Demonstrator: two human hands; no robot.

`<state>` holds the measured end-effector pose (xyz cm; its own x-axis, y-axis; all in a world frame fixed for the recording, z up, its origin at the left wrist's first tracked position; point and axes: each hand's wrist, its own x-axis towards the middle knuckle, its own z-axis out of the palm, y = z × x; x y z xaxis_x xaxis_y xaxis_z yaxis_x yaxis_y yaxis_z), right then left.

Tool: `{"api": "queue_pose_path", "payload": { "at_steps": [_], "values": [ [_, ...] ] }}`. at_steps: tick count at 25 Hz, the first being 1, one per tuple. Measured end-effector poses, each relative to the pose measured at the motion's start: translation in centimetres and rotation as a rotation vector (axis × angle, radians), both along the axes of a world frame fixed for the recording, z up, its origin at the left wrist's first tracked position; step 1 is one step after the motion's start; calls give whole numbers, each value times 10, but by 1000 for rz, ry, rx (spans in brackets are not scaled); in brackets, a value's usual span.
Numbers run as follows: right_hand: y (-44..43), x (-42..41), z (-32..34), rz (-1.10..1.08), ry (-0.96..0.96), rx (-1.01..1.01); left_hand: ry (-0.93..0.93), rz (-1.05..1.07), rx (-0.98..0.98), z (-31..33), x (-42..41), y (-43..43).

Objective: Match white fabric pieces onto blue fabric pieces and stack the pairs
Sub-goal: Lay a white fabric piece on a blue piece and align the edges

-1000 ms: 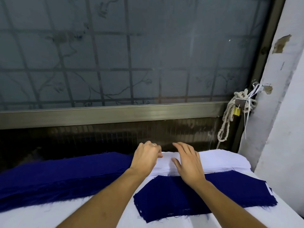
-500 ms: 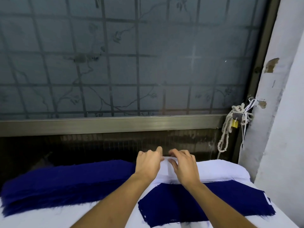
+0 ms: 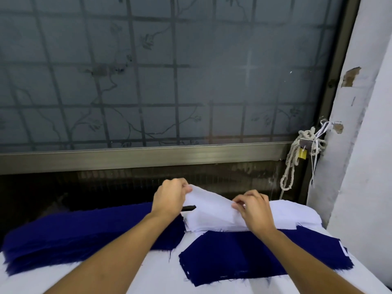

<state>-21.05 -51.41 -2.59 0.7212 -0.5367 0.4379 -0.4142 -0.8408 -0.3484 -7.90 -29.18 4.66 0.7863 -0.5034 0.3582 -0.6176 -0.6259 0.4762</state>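
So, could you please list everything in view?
Thin white fabric piece: one, white, raised over white stack.
Stack of white fabric pieces: one, white, far right.
Pile of dark blue fabric: one, blue, left.
Flat dark blue fabric piece: one, blue, near right.
White table covering: one, white, underneath.
Frosted gridded window: one, grey, behind table.
Coiled rope: one, cream, window's right corner.
Brass padlock: one, yellow, on rope.
Plaster wall: one, white, right.
Left hand: one, pinches raised piece's left corner.
Right hand: one, pinches its right edge.

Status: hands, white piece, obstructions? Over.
Left hand, right hand both pinch top white fabric piece, edge lifted off white stack. Blue fabric piece flat nearby, uncovered. Nothing blocking.
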Motion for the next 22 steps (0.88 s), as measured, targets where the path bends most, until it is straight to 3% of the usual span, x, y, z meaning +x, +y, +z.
{"api": "queue_pose_path", "payload": {
  "at_steps": [5,13,17,22],
  "values": [
    [21,-21,23,119,-34,-33,59,3,-114,25,-5,63],
    [97,-56,30,215,152,-114,28,50,-191,36,-38,179],
    [128,-86,31,205,136,164,91,127,-200,17,-51,234],
    [149,-121,11,183,-8,524,202,234,-374,-30,-75,275]
  ]
}}
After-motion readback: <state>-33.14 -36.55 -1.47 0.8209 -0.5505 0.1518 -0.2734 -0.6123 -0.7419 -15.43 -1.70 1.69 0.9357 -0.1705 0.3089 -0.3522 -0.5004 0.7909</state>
